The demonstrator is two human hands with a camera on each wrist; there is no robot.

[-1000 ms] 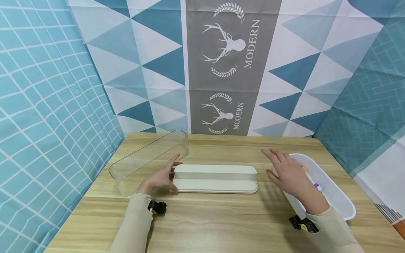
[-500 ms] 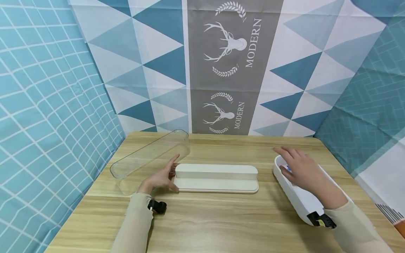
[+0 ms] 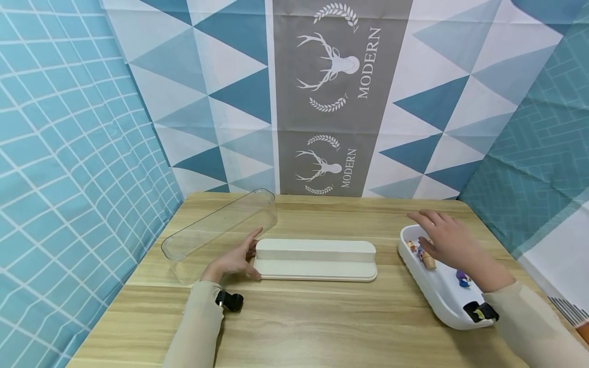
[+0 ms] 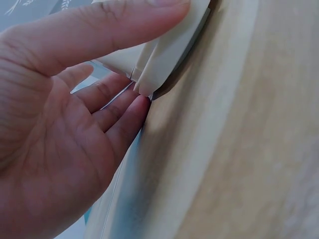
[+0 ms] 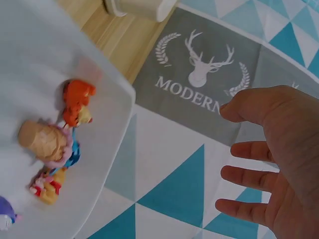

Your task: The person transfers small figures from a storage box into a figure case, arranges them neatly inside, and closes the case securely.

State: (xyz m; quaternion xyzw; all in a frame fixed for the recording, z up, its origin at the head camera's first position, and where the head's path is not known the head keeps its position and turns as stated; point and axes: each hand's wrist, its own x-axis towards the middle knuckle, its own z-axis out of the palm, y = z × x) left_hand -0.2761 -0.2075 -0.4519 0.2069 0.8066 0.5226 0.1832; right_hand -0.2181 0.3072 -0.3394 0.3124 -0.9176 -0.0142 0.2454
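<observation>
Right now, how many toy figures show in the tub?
At least 4: orange figure, tan cone-shaped figure and yellow figure near the far end of the tub, purple figure nearer the middle. Others may be hidden.

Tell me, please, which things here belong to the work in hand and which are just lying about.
Likely in the job:
stand, held by the left hand
tub, near the right hand
toys inside it

Likely aside:
clear cover, seemingly unheld
backdrop
</observation>
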